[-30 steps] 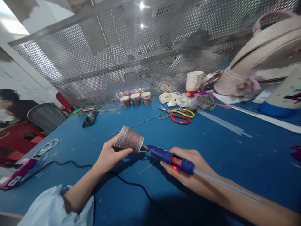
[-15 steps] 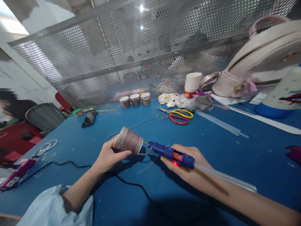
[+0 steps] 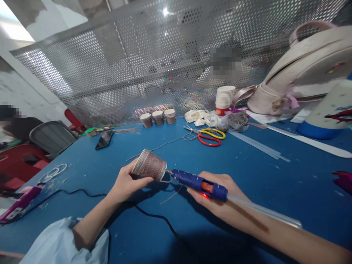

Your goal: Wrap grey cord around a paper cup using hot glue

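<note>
A paper cup wrapped in grey-pink cord (image 3: 150,165) lies tilted in my left hand (image 3: 126,183), its base facing right. My right hand (image 3: 217,190) holds a blue glue gun (image 3: 199,183) with a red light glowing on its underside. The gun's nozzle points left and is at the rim of the cup's base; whether it touches cannot be made out. A clear glue stick (image 3: 264,210) sticks out from the back of the gun, over my forearm. From the cup's base a loose end of cord (image 3: 172,196) hangs to the blue table (image 3: 132,234).
Three wrapped cups (image 3: 157,118) stand at the back, near a metal mesh screen. Scissors (image 3: 210,136), a cup stack (image 3: 224,99), grey yarn (image 3: 238,121) and glue sticks (image 3: 258,145) lie rightward. Leftward are a phone (image 3: 104,140), a purple power strip (image 3: 20,203) and a black cable (image 3: 156,215).
The glue gun's tip has moved slightly left and down, closer to the cup's base. My left hand and the cup have barely shifted.
</note>
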{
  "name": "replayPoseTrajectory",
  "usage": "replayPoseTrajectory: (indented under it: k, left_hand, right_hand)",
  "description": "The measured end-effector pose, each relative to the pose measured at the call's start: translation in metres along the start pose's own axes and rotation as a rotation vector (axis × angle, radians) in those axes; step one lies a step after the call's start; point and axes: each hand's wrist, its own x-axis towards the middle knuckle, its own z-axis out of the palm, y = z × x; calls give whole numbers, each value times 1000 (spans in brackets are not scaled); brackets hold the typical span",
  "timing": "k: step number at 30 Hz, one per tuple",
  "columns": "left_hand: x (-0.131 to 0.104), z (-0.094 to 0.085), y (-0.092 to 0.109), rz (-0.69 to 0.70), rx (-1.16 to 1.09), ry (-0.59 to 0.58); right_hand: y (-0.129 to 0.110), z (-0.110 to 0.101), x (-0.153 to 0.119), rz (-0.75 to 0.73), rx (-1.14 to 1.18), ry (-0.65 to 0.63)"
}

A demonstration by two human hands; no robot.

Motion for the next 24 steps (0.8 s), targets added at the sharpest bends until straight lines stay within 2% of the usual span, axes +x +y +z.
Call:
replayPoseTrajectory:
  k: [11,19,22,24]
  left_hand:
    - [0,-1,-2,18,-44,-17]
    - [-1,-4,-10,-9,-44,2]
    - [1,-6,-17,-74,-161,-16]
    - [2,-7,-21,-122,-311,-73]
  right_hand:
    - [3,1,0,-1,2,35]
    - [-2,0,-2,-58,53,-19]
    - [0,-4,2,5,54,42]
    - [7,-8,8,101,20,89]
